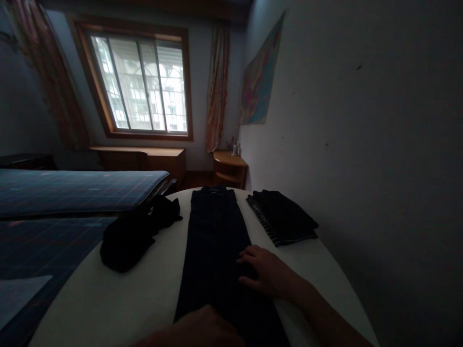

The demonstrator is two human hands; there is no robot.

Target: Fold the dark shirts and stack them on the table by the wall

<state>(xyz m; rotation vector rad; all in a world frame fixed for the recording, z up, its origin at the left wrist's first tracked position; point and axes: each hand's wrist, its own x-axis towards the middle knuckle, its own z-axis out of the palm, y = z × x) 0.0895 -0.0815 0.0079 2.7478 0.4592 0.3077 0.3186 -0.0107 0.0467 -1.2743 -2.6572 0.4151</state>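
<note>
Two hands reach over a dark garment (217,231) laid lengthwise mid-tabletop (144,299), its near end cropped. R hand (265,271), fingers loosely bent, released, is at garment's R edge; L hand (206,330), blurred & partly out of frame, grip can't be told. Fabric detail lost in dim lt.

No words, brands or numbers can be read. The coloured poster (260,77) on the wall (307,144) may carry print, but it is too dim and slanted to make out; the bottle (234,148) on the corner cabinet (226,158) is too small to read.
</note>
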